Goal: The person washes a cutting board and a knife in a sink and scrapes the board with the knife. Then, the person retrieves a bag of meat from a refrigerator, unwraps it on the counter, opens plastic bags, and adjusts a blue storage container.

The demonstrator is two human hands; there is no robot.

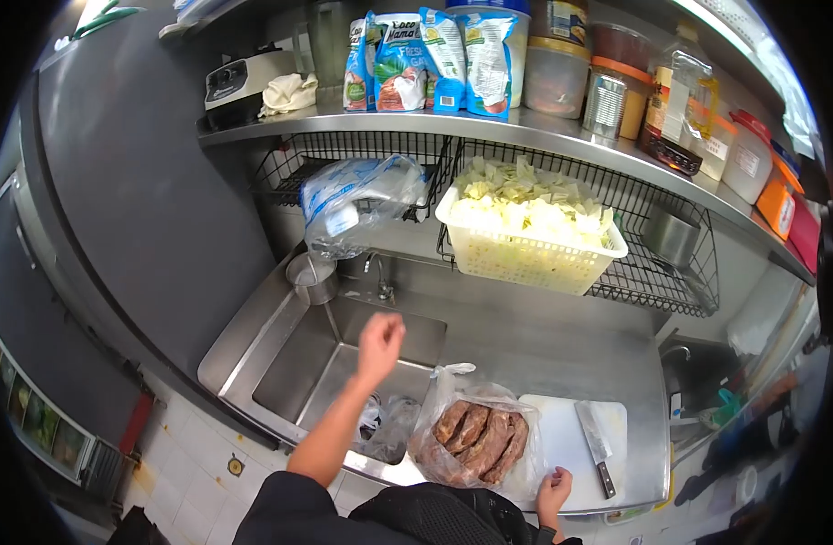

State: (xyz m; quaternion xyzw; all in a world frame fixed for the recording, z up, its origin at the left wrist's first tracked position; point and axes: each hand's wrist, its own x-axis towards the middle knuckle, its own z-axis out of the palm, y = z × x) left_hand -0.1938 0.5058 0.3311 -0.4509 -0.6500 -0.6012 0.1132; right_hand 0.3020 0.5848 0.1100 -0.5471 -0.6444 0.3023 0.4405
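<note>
My left hand (382,347) is over the sink (294,368), just below the faucet (380,275). Its fingers are curled closed, and I see nothing in them. My right hand (553,491) is low at the counter's front edge, fingers curled and nothing visible in them. It is beside a clear plastic bag (534,472) holding several long pieces of brown meat (483,440). Right of the bag lies a white cutting board (554,427). A cleaver-like knife (593,431) with a dark handle rests on the board, its handle pointing toward me.
A cream basket (534,259) of chopped pale-green leaves sits on the wire rack (652,272). Plastic bags (357,202) hang over the sink's back. A metal pot (313,280) stands at the sink's back left corner. Pouches (401,68) and jars line the upper shelf (344,120).
</note>
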